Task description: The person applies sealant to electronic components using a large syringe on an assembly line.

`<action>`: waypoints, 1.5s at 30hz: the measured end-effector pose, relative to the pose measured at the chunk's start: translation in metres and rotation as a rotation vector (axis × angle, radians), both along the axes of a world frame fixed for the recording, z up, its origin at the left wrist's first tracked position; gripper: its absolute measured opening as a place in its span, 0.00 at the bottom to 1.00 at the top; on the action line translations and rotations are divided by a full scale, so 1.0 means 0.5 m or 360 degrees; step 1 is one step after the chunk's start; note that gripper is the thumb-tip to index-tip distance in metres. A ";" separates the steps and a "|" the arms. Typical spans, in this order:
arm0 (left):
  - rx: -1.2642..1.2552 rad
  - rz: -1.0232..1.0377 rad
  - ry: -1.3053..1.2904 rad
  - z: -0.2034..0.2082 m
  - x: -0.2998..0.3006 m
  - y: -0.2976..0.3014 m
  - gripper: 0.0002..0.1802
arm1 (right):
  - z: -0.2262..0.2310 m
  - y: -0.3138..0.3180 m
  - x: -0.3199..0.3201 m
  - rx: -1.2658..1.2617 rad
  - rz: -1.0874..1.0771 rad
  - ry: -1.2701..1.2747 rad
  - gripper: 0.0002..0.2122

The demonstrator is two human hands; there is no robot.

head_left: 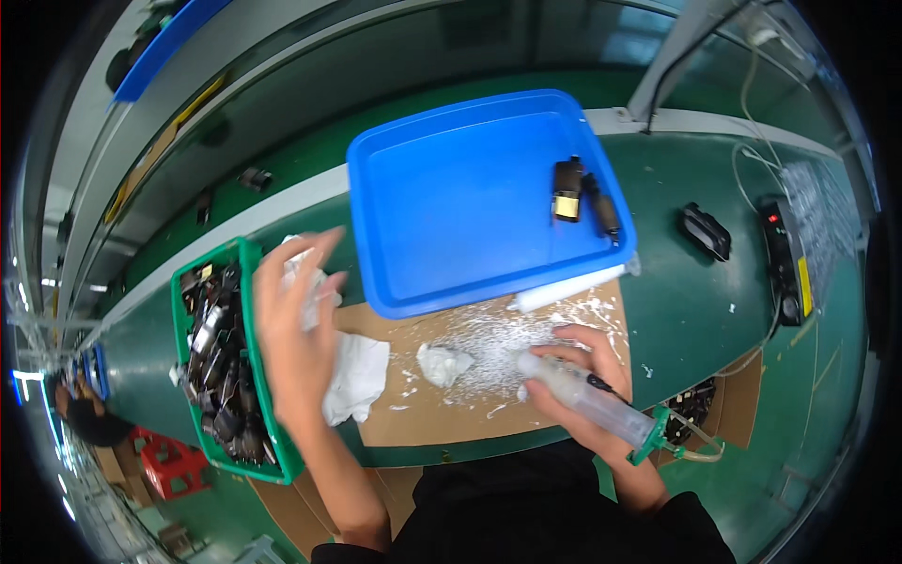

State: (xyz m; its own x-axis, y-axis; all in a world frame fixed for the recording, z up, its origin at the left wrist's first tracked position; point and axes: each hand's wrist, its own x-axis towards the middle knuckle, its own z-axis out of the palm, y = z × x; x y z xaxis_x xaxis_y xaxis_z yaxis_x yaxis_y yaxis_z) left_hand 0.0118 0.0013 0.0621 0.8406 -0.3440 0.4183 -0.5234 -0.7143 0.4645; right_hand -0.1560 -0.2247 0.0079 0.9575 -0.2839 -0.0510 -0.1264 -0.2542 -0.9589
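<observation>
My right hand (pixel 592 385) is wrapped round a large clear dispensing syringe (pixel 601 409), its pale tip pointing up and left, with a green cap and a thin hose at the rear end. A small dark piece shows by the fingers; I cannot tell what it is. My left hand (pixel 296 324), slightly blurred, is raised with thumb and fingers apart, and nothing shows between them. Behind it lies a crumpled white cloth (pixel 315 291), and another white cloth (pixel 357 376) spreads beside the wrist. A small white wad (pixel 443 365) sits on the white-smeared cardboard sheet (pixel 489 418) between my hands.
A blue tray (pixel 451 207) holds two dark parts (pixel 567 193) at its right. Left stands a green crate (pixel 291 456) full of dark parts. A white roll (pixel 568 289) lies below the tray. Farther right are a black part (pixel 705 232) and a power strip (pixel 787 263).
</observation>
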 end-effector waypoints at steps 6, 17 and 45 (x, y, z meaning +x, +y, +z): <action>0.0043 -0.0593 0.0395 -0.104 0.120 -0.361 0.23 | 0.026 -0.001 -0.013 -0.0052 -0.0029 0.0012 0.26; 0.0012 -0.0239 0.0478 -0.066 0.163 -0.318 0.30 | 0.032 -0.002 -0.017 0.0036 -0.0009 0.0034 0.25; -0.1885 -0.1494 0.1987 -0.129 -0.015 -0.078 0.43 | 0.137 0.055 0.045 0.0072 -0.0019 -0.0707 0.27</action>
